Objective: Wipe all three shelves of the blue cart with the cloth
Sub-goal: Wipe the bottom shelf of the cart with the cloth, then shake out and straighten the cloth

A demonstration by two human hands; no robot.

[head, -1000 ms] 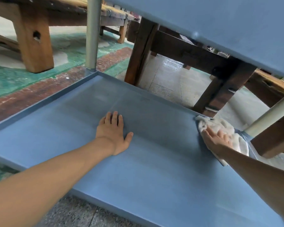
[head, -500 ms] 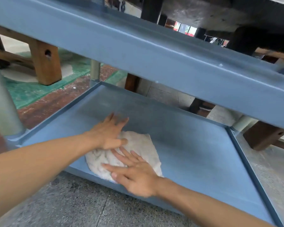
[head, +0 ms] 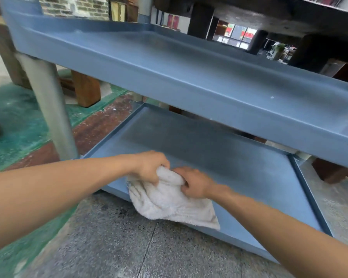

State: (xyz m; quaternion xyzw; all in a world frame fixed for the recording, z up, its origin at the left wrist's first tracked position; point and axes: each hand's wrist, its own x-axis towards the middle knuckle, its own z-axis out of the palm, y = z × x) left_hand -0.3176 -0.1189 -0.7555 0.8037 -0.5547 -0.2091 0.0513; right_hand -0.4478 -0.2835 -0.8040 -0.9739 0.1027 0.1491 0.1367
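The blue cart fills the view with two shelves showing: the bottom shelf (head: 219,157) low near the floor and the middle shelf (head: 189,63) above it. A white terry cloth (head: 169,203) hangs bunched over the bottom shelf's front edge, lifted off the surface. My left hand (head: 151,167) pinches its top left fold. My right hand (head: 193,183) grips the fold right beside it. Both hands are nearly touching at the cloth's top.
A grey post (head: 50,109) holds the cart's near left corner. Speckled grey floor (head: 129,247) lies in front, green and red painted floor (head: 18,127) to the left. Wooden bench legs (head: 86,89) and dark table legs (head: 201,19) stand behind the cart.
The cloth was pressed flat on the bottom shelf under both hands; now both hands have gathered it and lifted it at the front edge. My head has risen, showing the middle shelf's top.
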